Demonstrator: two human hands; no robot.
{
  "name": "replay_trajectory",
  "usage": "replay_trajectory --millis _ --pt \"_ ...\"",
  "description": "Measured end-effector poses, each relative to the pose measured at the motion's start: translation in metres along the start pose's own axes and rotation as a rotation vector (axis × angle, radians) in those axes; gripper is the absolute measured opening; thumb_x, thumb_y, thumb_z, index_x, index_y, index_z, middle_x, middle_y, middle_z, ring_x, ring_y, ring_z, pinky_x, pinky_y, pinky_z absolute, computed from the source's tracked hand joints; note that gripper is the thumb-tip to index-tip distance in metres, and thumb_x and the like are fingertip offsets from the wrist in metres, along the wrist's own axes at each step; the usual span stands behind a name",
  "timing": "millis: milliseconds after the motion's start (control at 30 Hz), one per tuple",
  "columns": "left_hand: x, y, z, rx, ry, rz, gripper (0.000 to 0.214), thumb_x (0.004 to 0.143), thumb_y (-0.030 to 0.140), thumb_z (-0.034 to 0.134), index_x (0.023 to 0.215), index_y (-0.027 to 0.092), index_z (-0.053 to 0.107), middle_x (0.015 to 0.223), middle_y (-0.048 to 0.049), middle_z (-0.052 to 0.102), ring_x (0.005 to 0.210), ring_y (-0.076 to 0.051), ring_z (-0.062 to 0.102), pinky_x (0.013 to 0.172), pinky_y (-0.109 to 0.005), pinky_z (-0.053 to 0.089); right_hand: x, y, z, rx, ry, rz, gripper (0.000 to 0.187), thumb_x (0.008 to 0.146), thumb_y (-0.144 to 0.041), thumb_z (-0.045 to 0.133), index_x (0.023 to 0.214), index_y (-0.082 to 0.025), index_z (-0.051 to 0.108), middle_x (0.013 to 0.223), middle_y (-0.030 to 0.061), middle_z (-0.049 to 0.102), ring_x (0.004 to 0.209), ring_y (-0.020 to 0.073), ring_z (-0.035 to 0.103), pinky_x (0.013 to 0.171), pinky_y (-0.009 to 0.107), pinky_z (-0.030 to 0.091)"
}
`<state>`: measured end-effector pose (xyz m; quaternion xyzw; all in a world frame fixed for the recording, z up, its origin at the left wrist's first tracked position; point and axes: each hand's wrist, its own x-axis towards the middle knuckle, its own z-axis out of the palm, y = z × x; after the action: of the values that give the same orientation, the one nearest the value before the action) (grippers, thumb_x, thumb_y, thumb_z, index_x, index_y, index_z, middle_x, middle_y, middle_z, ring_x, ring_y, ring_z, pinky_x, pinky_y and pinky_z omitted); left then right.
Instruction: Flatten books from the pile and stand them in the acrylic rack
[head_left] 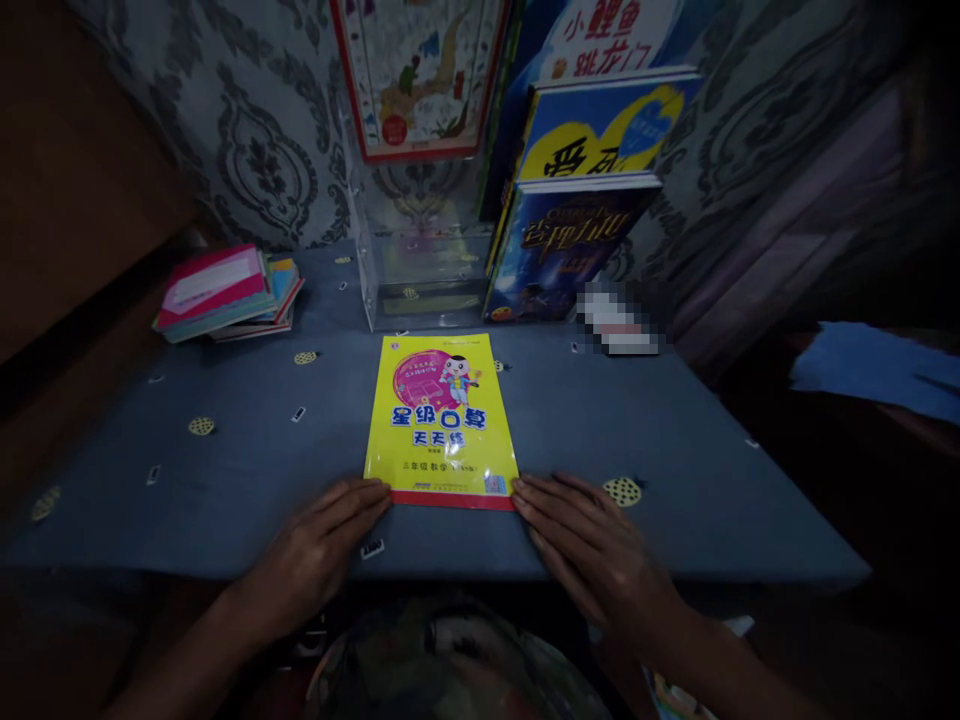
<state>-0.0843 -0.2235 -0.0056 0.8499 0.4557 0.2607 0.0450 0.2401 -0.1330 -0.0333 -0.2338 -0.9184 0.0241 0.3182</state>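
Observation:
A yellow workbook [439,425] with a red bottom strip, Chinese lettering and a cartoon child on its cover lies closed and flat on the table. My left hand [319,535] touches its lower left corner with outstretched fingers; the thumb is hidden. At the lower right corner, the fingertips of my right hand [589,540] rest against the edge, fingers long and close together. Neither hand is wrapped round the book.
The table has a blue-grey cloth [255,470] with pineapple prints. A stack of books [217,290] sits at the back left. Behind the workbook stands a clear acrylic rack [365,270] with upright picture books [574,245]. A blurred-out object [619,320] lies beside it.

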Motion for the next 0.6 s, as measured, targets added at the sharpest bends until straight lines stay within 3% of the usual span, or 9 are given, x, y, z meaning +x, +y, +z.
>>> replay_trajectory --millis 267,433,600 --pt "0.026 -0.035 0.005 -0.027 0.075 0.004 0.053 0.090 0.000 0.042 0.138 0.021 0.049 0.122 -0.0108 0.067 0.115 -0.018 0.061 0.095 -0.032 0.056 -0.002 0.004 -0.004 0.023 -0.016 -0.011 0.046 0.093 -0.010 0.048 0.137 -0.022 0.054 0.121 0.0066 0.071 0.115 0.0190 0.065 0.106 0.038 0.048" --pt "0.064 -0.066 0.007 0.026 0.032 -0.048 0.037 0.094 0.007 0.040 0.121 0.017 0.063 0.115 -0.0117 0.069 0.105 -0.019 0.065 0.089 -0.031 0.058 0.001 0.003 -0.012 0.054 -0.039 -0.003 0.050 0.093 -0.011 0.047 0.142 -0.024 0.050 0.123 0.0058 0.070 0.118 0.0189 0.064 0.106 0.038 0.048" --pt "0.109 -0.102 0.012 0.089 -0.023 -0.148 0.035 0.095 0.013 0.039 0.118 0.015 0.066 0.117 -0.0125 0.068 0.107 -0.022 0.064 0.093 -0.037 0.055 0.006 0.004 -0.019 0.066 -0.063 0.009 0.053 0.093 -0.013 0.049 0.144 -0.025 0.047 0.125 0.0056 0.069 0.117 0.0202 0.064 0.102 0.039 0.052"
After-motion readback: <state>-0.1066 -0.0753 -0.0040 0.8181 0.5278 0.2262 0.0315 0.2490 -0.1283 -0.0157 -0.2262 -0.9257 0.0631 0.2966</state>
